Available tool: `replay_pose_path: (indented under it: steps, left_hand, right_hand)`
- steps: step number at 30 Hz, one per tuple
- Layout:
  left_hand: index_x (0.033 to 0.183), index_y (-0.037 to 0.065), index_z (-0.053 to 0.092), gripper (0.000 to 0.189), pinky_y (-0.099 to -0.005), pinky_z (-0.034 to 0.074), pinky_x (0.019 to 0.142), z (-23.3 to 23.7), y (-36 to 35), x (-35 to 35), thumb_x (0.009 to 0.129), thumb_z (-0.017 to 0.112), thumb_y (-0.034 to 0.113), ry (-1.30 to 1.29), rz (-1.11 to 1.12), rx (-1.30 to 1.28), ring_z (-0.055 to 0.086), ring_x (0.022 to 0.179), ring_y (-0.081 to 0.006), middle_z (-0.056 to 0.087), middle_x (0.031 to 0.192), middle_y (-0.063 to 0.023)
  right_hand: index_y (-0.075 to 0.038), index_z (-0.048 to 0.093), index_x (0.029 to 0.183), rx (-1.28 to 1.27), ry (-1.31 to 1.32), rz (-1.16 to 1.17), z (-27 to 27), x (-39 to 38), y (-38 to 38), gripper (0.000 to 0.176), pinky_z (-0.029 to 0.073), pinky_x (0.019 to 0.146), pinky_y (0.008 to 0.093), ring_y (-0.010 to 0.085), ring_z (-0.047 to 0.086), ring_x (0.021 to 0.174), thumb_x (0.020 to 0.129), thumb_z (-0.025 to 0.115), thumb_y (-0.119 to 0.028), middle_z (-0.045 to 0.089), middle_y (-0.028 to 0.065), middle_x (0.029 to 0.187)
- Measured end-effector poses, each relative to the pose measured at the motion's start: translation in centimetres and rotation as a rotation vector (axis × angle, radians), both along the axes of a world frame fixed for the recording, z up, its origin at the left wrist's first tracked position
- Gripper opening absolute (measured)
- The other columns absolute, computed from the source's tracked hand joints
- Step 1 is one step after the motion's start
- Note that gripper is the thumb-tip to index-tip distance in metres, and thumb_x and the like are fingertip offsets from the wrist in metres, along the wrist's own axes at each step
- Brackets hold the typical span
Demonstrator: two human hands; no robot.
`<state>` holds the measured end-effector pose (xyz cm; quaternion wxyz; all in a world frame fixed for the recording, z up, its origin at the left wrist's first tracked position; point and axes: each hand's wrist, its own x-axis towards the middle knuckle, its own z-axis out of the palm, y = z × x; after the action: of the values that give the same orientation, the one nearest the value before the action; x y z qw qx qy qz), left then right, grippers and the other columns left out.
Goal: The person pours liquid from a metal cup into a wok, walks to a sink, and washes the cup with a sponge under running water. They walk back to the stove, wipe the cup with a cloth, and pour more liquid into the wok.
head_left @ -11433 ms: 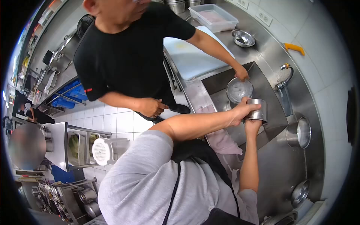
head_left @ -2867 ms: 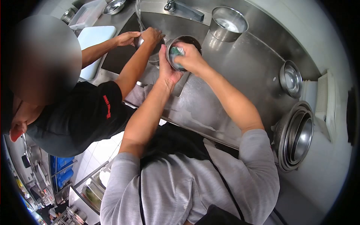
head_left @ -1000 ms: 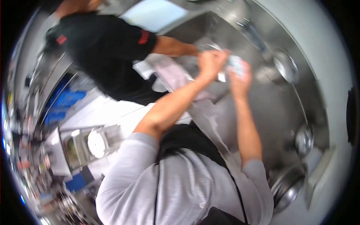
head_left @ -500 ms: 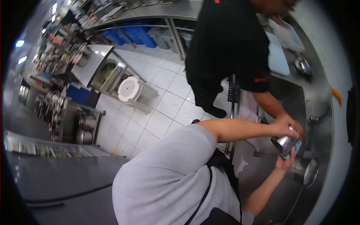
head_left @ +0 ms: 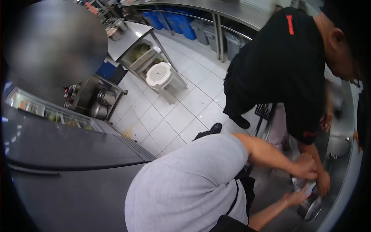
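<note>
At the sink (head_left: pixel 276 189), my left hand (head_left: pixel 304 166) is closed over a shiny metal cup (head_left: pixel 298 184), which is partly hidden under my fingers. My right hand (head_left: pixel 296 198) comes from below, its fingers curled round a pale blue-green sponge or cloth (head_left: pixel 310 188) pressed against the cup. A round metal pot (head_left: pixel 310 209) lies tilted in the basin just past my right hand. Right beside my hands, a co-worker's hand (head_left: pixel 324 183) reaches down toward the pot.
A co-worker in black (head_left: pixel 276 73) leans over the sink beside me. Behind stand a white plastic stool (head_left: pixel 159 74), a steel table (head_left: pixel 123 38) and blue bins (head_left: pixel 187 31). A dark grey cabinet (head_left: pixel 77 154) is at the left. A blurred round patch (head_left: pixel 54 42) covers the upper left.
The view has turned, and stool and floor appear farther right. My hands with the cup sit lower in the frame, near the pot. The co-worker has bent over, one hand now lower beside mine.
</note>
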<state>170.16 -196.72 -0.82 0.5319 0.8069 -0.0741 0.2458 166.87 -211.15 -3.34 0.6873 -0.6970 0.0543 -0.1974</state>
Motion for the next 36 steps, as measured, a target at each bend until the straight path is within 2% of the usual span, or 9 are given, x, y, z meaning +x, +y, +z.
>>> replay_pose_path:
  steps: [3, 5, 8, 12, 15, 22, 28, 34, 36]
  left_hand:
    - [0.071, 0.018, 0.075, 0.018, -0.0438, 0.051, 0.06, -3.4, -2.3, 2.0, 0.074, 0.067, 0.033, 0.133, 0.022, 0.159, 0.067, 0.062, -0.0282, 0.068, 0.068, -0.0108]
    - [0.073, 0.015, 0.076, 0.019, -0.0403, 0.052, 0.058, -3.4, -1.1, 1.5, 0.079, 0.07, 0.032, -0.118, 0.052, 0.344, 0.068, 0.063, -0.0244, 0.071, 0.072, -0.0096]
    - [0.064, 0.004, 0.07, 0.042, -0.0382, 0.044, 0.048, -0.9, -0.2, 0.9, 0.085, 0.072, 0.04, 0.13, -0.16, -0.212, 0.061, 0.046, -0.0238, 0.06, 0.054, -0.0159]
    - [0.056, 0.001, 0.062, 0.049, -0.0377, 0.037, 0.046, -0.6, 0.2, 1.8, 0.086, 0.073, 0.039, 0.087, -0.093, -0.038, 0.05, 0.042, -0.0173, 0.05, 0.045, -0.0089]
    - [0.049, 0.003, 0.051, 0.049, -0.0266, 0.029, 0.046, 1.1, 0.2, 1.1, 0.087, 0.076, 0.022, 0.241, -0.251, -0.488, 0.035, 0.051, -0.0036, 0.042, 0.05, 0.0066]
    - [0.05, 0.008, 0.055, 0.047, -0.0257, 0.03, 0.046, 0.5, -0.9, 2.7, 0.09, 0.074, 0.022, 0.137, -0.251, -0.066, 0.038, 0.05, -0.0031, 0.047, 0.053, 0.0078]
    - [0.065, 0.004, 0.065, 0.037, -0.026, 0.039, 0.052, 1.2, -3.1, 1.8, 0.095, 0.068, 0.024, 0.613, -0.306, -0.969, 0.05, 0.055, -0.0082, 0.061, 0.065, 0.0028]
    - [0.059, 0.0, 0.056, 0.055, -0.0289, 0.032, 0.049, -0.5, -2.1, 2.1, 0.1, 0.059, 0.036, 0.263, -0.476, -0.106, 0.037, 0.055, -0.0065, 0.043, 0.055, 0.0053]
    - [0.055, 0.001, 0.051, 0.058, -0.0294, 0.03, 0.048, 0.1, -1.9, 2.5, 0.099, 0.061, 0.036, 0.383, -0.443, -0.146, 0.034, 0.054, -0.0066, 0.042, 0.054, 0.0056]
  right_hand:
    - [0.006, 0.059, 0.123, -0.723, -0.434, -0.111, -1.4, -1.5, 0.9, 0.045, 0.051, 0.093, 0.0394, 0.0282, 0.062, 0.107, 0.09, 0.074, -0.021, 0.065, 0.0161, 0.116]
    - [0.002, 0.061, 0.117, 0.159, -0.047, 0.014, -1.2, -0.4, 0.7, 0.036, 0.049, 0.094, 0.0377, 0.0242, 0.062, 0.105, 0.087, 0.074, -0.014, 0.065, 0.013, 0.116]
    - [-0.005, 0.063, 0.112, 0.164, 0.189, -0.042, 0.5, -0.4, 0.2, 0.028, 0.047, 0.082, 0.0333, 0.0154, 0.056, 0.091, 0.09, 0.072, -0.021, 0.061, 0.0036, 0.1]
    - [-0.004, 0.063, 0.108, -0.655, -0.485, -0.162, 1.6, -2.1, 3.2, 0.025, 0.048, 0.081, 0.0319, 0.0131, 0.059, 0.093, 0.091, 0.069, -0.022, 0.064, 0.0031, 0.101]
    - [-0.006, 0.063, 0.106, 0.523, 0.083, 0.164, 1.2, -0.1, -0.8, 0.023, 0.048, 0.081, 0.0309, 0.0116, 0.059, 0.094, 0.089, 0.07, -0.02, 0.064, 0.0034, 0.101]
    - [-0.008, 0.064, 0.111, -0.386, -0.37, -0.064, 0.3, -2.2, 0.4, 0.027, 0.047, 0.09, 0.0307, 0.0152, 0.06, 0.103, 0.085, 0.071, -0.015, 0.064, 0.0079, 0.114]
    - [-0.005, 0.063, 0.114, 0.629, -0.039, 0.332, 0.7, -0.9, -4.0, 0.035, 0.048, 0.091, 0.0301, 0.0174, 0.061, 0.103, 0.08, 0.069, -0.009, 0.064, 0.0061, 0.112]
    - [-0.005, 0.065, 0.104, -0.298, -0.304, 0.103, 2.5, 0.2, -2.8, 0.032, 0.049, 0.087, 0.0298, 0.016, 0.062, 0.098, 0.072, 0.073, -0.003, 0.065, 0.002, 0.103]
    - [-0.005, 0.063, 0.111, 0.034, -0.224, 0.186, 1.1, 0.6, -3.2, 0.036, 0.049, 0.088, 0.0308, 0.0153, 0.062, 0.098, 0.076, 0.071, -0.005, 0.065, 0.0047, 0.104]
